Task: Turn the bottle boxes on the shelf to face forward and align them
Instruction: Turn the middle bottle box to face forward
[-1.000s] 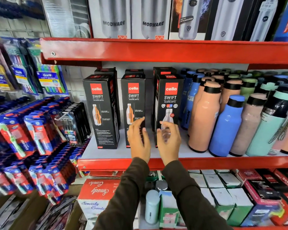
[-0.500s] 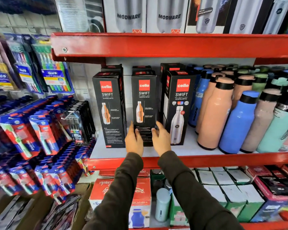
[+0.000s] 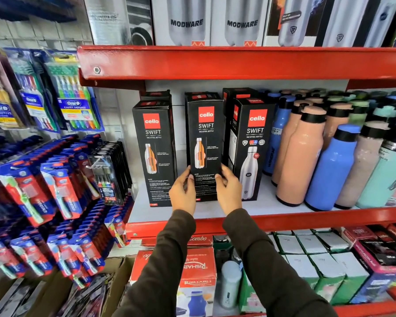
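Note:
Three black Cello Swift bottle boxes stand upright at the front of the white shelf (image 3: pixel 265 208). The middle box (image 3: pixel 205 133) faces forward; my left hand (image 3: pixel 183 193) grips its lower left edge and my right hand (image 3: pixel 229 189) grips its lower right edge. The left box (image 3: pixel 154 143) also shows its front and stands a little apart. The right box (image 3: pixel 253 138) is turned slightly, so its left side shows beside its front. More black boxes stand behind these three, mostly hidden.
Loose peach, blue and mint bottles (image 3: pixel 329 161) crowd the shelf to the right. Toothbrush packs (image 3: pixel 55 193) hang at the left. A red shelf beam (image 3: pixel 238 62) runs above, with Modware boxes on top. Boxes fill the shelf below.
Both hands moved from the right box to the middle box and closed on its lower edges. The view shifted closer and slightly left.

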A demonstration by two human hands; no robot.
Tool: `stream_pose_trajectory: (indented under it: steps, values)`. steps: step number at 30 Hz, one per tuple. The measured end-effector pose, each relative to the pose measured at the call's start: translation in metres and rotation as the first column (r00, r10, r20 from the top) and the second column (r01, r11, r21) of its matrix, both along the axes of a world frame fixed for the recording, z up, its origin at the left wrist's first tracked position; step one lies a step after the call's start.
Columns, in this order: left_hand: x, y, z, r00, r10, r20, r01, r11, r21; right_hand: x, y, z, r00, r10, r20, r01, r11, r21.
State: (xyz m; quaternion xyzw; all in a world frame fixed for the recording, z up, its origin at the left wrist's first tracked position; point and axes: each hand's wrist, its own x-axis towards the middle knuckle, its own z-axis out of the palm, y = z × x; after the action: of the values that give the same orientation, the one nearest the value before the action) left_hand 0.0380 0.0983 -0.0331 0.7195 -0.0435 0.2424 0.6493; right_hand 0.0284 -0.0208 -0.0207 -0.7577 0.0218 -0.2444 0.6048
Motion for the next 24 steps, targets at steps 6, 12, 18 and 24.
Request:
stream_pose_trajectory:
  steps: [6,12,18,24]
  values:
    - [-0.006,0.001,0.008,0.996,-0.076,0.039,0.083,0.966,-0.247,-0.003,-0.001,0.005,0.998,0.057,0.034,-0.055,0.997,-0.063]
    - [-0.011,0.002,0.006,0.994,-0.04,0.101,0.065,0.964,-0.258,-0.002,0.0,0.006,0.998,0.054,0.031,-0.051,0.995,-0.082]
    - [-0.014,0.001,0.003,0.988,-0.036,0.153,0.064,0.98,-0.186,-0.005,0.0,0.009,0.999,0.001,0.044,0.003,0.995,-0.098]
    - [-0.002,0.0,0.008,0.993,-0.006,0.115,0.001,0.999,0.042,-0.008,-0.007,0.01,0.997,0.051,0.055,-0.045,0.993,-0.109]
